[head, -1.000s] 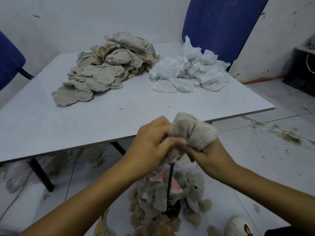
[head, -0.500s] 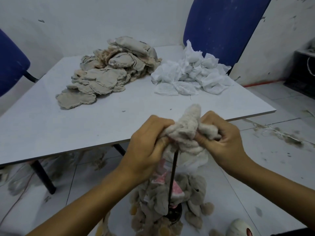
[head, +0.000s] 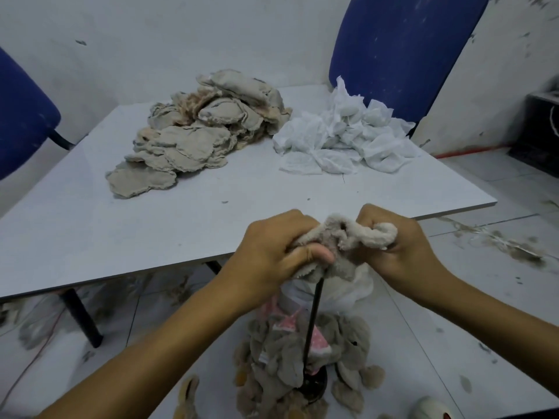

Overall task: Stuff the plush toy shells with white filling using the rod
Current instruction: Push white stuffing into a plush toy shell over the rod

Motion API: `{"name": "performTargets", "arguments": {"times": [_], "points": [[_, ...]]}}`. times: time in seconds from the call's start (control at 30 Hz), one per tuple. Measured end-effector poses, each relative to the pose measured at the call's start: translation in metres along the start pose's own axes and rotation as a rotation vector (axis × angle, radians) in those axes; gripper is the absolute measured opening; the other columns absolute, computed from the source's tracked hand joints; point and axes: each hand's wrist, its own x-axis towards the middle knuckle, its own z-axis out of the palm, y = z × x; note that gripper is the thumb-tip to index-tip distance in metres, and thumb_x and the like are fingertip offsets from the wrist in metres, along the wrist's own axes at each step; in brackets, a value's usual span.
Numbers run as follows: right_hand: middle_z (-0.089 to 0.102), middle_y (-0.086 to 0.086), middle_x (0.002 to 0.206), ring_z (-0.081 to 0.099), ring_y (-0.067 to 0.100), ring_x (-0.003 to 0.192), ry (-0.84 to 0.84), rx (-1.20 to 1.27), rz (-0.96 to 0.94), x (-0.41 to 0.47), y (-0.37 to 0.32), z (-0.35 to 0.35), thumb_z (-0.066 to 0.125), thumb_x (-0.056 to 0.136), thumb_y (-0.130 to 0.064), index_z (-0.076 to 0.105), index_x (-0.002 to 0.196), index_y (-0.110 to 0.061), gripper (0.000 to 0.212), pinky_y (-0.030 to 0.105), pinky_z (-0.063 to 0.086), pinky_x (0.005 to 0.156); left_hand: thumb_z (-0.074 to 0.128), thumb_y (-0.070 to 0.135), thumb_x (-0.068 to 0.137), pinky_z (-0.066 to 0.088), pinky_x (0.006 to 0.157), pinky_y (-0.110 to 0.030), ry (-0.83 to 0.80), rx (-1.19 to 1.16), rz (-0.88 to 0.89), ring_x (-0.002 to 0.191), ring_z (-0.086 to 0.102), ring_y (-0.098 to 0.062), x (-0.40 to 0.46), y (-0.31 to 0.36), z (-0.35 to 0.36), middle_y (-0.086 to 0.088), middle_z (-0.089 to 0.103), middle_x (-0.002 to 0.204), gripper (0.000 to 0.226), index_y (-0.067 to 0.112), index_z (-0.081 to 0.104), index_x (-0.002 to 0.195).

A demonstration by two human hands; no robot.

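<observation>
Two piles up on the table, the rest down on the floor.
Shell pile (head: 199,134) sits toward the table's (head: 90,231) far edge, filling pile (head: 341,143) right of it by the far right corner; the rod (head: 313,325) stands below the near edge, among toys (head: 281,358).

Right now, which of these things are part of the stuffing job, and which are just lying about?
Part of the job:
- plush shell, gripped by left hand and right hand
- black rod, standing under the shell
- pile of empty shells
- white filling
- plush toys on the floor

Just lying about:
- blue chairs
- white shoe
</observation>
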Motion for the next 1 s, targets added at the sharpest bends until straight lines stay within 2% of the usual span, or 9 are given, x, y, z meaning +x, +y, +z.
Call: {"name": "performTargets", "arguments": {"times": [0.07, 0.2, 0.37, 0.47, 0.63, 0.7, 0.77, 0.87, 1.0], "points": [[0.048, -0.002, 0.063, 0.046, 0.015, 0.057, -0.045, 0.0, 0.034, -0.001, 0.004, 0.005, 0.067, 0.082, -0.019, 0.048, 0.065, -0.014, 0.026, 0.029, 0.036, 0.052, 0.07, 0.029, 0.084, 0.045, 0.062, -0.029, -0.07, 0.008, -0.031, 0.07, 0.057, -0.009, -0.004, -0.003, 0.002, 0.004, 0.06, 0.073, 0.015, 0.015, 0.073, 0.078], [0.062, -0.011, 0.077, 0.059, 0.006, 0.07, -0.025, 0.086, 0.027, 0.01, 0.002, -0.005, 0.063, 0.085, -0.004, 0.063, 0.08, -0.023, 0.02, 0.02, 0.045, 0.063, 0.069, 0.021, 0.089, 0.039, 0.07, -0.009, 0.018, -0.029, 0.045, 0.078, 0.055, 0.012, -0.001, -0.005, -0.005, 0.026, 0.058, 0.082, 0.009, 0.029, 0.067, 0.089], [0.061, -0.009, 0.069, 0.057, 0.005, 0.061, -0.093, -0.007, 0.128, -0.007, 0.008, 0.015, 0.062, 0.086, -0.016, 0.059, 0.066, -0.018, 0.02, 0.02, 0.043, 0.055, 0.061, 0.025, 0.093, 0.036, 0.062, -0.006, -0.146, -0.005, -0.075, 0.066, 0.056, 0.012, -0.007, -0.011, 0.0, 0.025, 0.059, 0.064, 0.025, 0.037, 0.065, 0.071], [0.066, -0.004, 0.07, 0.061, 0.01, 0.065, -0.138, -0.013, 0.147, -0.02, 0.015, 0.026, 0.061, 0.086, -0.009, 0.067, 0.073, -0.004, 0.015, 0.027, 0.047, 0.057, 0.061, 0.028, 0.092, 0.037, 0.065, -0.006, -0.229, 0.032, -0.069, 0.071, 0.059, 0.007, -0.016, -0.015, 0.004, 0.019, 0.067, 0.074, 0.016, 0.026, 0.076, 0.085], [0.055, -0.012, 0.068, 0.053, 0.003, 0.062, 0.035, -0.002, 0.02, -0.004, 0.007, 0.011, 0.059, 0.089, -0.011, 0.054, 0.071, -0.021, 0.021, 0.016, 0.039, 0.057, 0.058, 0.028, 0.094, 0.034, 0.064, -0.006, 0.007, -0.027, 0.007, 0.07, 0.052, 0.013, -0.01, -0.009, -0.001, 0.029, 0.054, 0.072, 0.019, 0.039, 0.062, 0.079], [0.055, -0.015, 0.068, 0.052, -0.001, 0.062, -0.051, -0.084, 0.013, -0.007, 0.01, 0.014, 0.061, 0.085, -0.005, 0.051, 0.067, -0.025, 0.029, 0.014, 0.038, 0.057, 0.059, 0.027, 0.094, 0.035, 0.066, -0.006, -0.06, 0.044, 0.02, 0.071, 0.051, 0.012, -0.01, -0.01, 0.001, 0.027, 0.055, 0.074, 0.014, 0.031, 0.067, 0.083], [0.059, -0.025, 0.067, 0.055, -0.007, 0.062, -0.146, -0.034, 0.129, -0.014, 0.011, 0.02, 0.064, 0.086, -0.023, 0.05, 0.067, -0.037, 0.027, 0.007, 0.037, 0.059, 0.059, 0.027, 0.092, 0.038, 0.066, -0.009, -0.207, 0.059, -0.026, 0.07, 0.053, 0.009, -0.015, -0.012, 0.006, 0.024, 0.058, 0.074, 0.016, 0.029, 0.07, 0.081], [0.07, -0.017, 0.089, 0.067, 0.001, 0.083, -0.192, 0.28, 0.333, -0.021, 0.015, 0.015, 0.07, 0.084, -0.041, 0.066, 0.095, -0.029, 0.017, 0.016, 0.049, 0.07, 0.06, 0.011, 0.092, 0.036, 0.064, -0.008, -0.027, 0.071, 0.003, 0.068, 0.051, 0.012, -0.018, -0.013, 0.004, 0.029, 0.054, 0.071, 0.038, 0.046, 0.052, 0.079], [0.071, -0.008, 0.087, 0.066, 0.006, 0.079, 0.118, 0.411, 0.287, -0.002, -0.001, 0.001, 0.075, 0.079, -0.019, 0.068, 0.096, -0.02, 0.019, 0.023, 0.054, 0.067, 0.062, 0.02, 0.092, 0.045, 0.068, -0.012, 0.184, -0.255, -0.069, 0.076, 0.062, 0.003, -0.023, -0.014, 0.003, 0.023, 0.065, 0.084, 0.009, 0.029, 0.064, 0.093]]}}
